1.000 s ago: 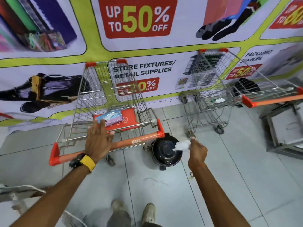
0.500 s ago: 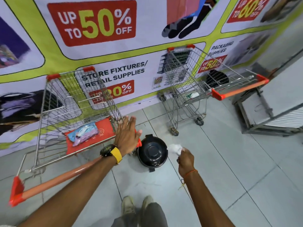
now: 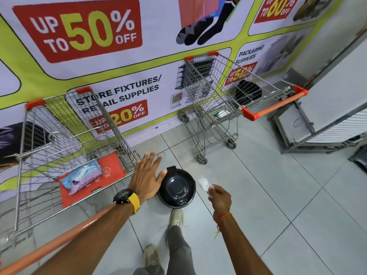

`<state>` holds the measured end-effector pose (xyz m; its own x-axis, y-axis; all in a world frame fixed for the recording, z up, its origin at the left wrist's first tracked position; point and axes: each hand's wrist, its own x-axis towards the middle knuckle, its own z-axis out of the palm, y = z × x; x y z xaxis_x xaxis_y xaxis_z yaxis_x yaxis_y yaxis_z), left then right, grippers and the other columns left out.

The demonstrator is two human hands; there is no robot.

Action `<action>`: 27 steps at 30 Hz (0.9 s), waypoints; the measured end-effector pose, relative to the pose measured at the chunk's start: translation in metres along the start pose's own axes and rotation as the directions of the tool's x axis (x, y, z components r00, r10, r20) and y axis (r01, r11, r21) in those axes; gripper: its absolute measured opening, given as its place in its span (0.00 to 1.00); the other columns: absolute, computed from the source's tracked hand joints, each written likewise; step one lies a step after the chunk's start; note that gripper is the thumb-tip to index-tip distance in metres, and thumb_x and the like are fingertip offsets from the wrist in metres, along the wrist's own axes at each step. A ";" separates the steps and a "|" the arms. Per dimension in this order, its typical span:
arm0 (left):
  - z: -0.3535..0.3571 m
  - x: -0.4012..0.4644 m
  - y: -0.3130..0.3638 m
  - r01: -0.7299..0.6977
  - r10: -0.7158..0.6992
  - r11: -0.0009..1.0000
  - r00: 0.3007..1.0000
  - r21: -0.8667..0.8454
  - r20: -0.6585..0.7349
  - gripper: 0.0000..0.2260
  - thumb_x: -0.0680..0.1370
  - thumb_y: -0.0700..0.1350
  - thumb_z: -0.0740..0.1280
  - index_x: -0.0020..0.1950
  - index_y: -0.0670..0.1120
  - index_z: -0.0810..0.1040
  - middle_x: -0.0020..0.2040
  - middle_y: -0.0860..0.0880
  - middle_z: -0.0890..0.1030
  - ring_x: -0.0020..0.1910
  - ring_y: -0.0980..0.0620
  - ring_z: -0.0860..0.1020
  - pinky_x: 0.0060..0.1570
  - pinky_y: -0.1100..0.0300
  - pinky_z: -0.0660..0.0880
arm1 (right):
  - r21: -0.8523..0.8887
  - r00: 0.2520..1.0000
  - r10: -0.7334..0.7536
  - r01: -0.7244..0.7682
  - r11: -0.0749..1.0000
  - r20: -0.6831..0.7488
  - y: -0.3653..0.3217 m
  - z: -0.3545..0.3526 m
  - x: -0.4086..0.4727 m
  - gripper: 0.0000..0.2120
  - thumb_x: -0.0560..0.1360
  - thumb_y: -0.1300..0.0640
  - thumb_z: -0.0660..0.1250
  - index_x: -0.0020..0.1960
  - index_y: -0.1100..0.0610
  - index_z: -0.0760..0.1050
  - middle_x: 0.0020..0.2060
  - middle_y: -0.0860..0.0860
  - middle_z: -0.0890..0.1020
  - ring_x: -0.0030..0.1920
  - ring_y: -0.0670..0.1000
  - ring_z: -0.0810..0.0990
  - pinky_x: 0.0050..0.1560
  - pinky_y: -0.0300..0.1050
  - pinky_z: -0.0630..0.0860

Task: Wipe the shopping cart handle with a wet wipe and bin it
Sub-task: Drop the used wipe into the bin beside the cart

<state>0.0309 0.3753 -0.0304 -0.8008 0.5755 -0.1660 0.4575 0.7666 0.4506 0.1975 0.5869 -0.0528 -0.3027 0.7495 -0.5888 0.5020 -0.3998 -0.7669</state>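
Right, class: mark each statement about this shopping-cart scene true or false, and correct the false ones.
1. The right hand pinches a white wipe. True.
2. The bin has its lid open. False: the black lid is shut.
3. The left hand is spread open, holding nothing. True.
4. The wipes packet lies on the floor. False: it lies on the red seat flap in the near cart.
5. Both carts have blue handles. False: they are orange.
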 end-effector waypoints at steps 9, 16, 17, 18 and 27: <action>-0.003 0.006 -0.003 0.018 -0.018 1.000 1.000 -0.002 -0.003 0.29 0.80 0.62 0.49 0.79 0.51 0.57 0.82 0.47 0.51 0.81 0.46 0.46 0.79 0.43 0.48 | -0.389 0.998 -0.061 0.053 0.920 -0.009 0.001 0.022 0.013 0.04 0.73 0.64 0.69 0.47 0.60 0.81 0.45 0.60 0.87 0.48 0.64 0.86 0.57 0.58 0.83; -0.004 0.004 -0.005 0.016 -0.017 1.000 1.000 -0.002 -0.014 0.30 0.80 0.63 0.46 0.79 0.50 0.54 0.82 0.47 0.50 0.81 0.47 0.45 0.79 0.44 0.47 | -0.310 0.999 -0.035 0.035 0.950 0.005 0.001 0.043 0.024 0.06 0.72 0.69 0.68 0.48 0.65 0.81 0.48 0.65 0.86 0.51 0.65 0.86 0.59 0.63 0.82; -0.004 0.004 -0.005 0.017 -0.017 1.000 1.000 -0.006 -0.015 0.30 0.80 0.63 0.46 0.79 0.50 0.54 0.82 0.47 0.50 0.81 0.47 0.45 0.79 0.44 0.47 | -0.310 0.999 -0.030 0.037 0.950 0.028 0.001 0.047 0.026 0.08 0.73 0.70 0.67 0.50 0.66 0.82 0.51 0.66 0.86 0.53 0.64 0.85 0.61 0.63 0.81; -0.003 0.004 -0.005 0.018 -0.018 1.000 1.000 -0.007 -0.015 0.30 0.80 0.63 0.46 0.79 0.51 0.53 0.82 0.48 0.50 0.81 0.47 0.44 0.79 0.45 0.47 | -0.318 0.997 -0.025 0.045 0.947 0.067 0.000 0.050 0.028 0.11 0.74 0.70 0.66 0.54 0.66 0.83 0.55 0.66 0.85 0.55 0.63 0.84 0.63 0.62 0.80; -0.003 0.005 -0.003 0.011 -0.012 1.000 1.000 -0.013 -0.019 0.30 0.81 0.63 0.47 0.79 0.50 0.53 0.82 0.47 0.52 0.81 0.47 0.45 0.79 0.44 0.49 | -0.422 0.979 0.011 0.078 0.903 0.203 -0.003 0.050 0.022 0.22 0.79 0.70 0.59 0.70 0.59 0.78 0.66 0.60 0.82 0.68 0.61 0.78 0.67 0.48 0.74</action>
<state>0.0238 0.3750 -0.0298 -0.8134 0.5609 -0.1544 0.4430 0.7693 0.4604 0.1493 0.5782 -0.0763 -0.4554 0.6225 -0.6365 0.7717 -0.0805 -0.6309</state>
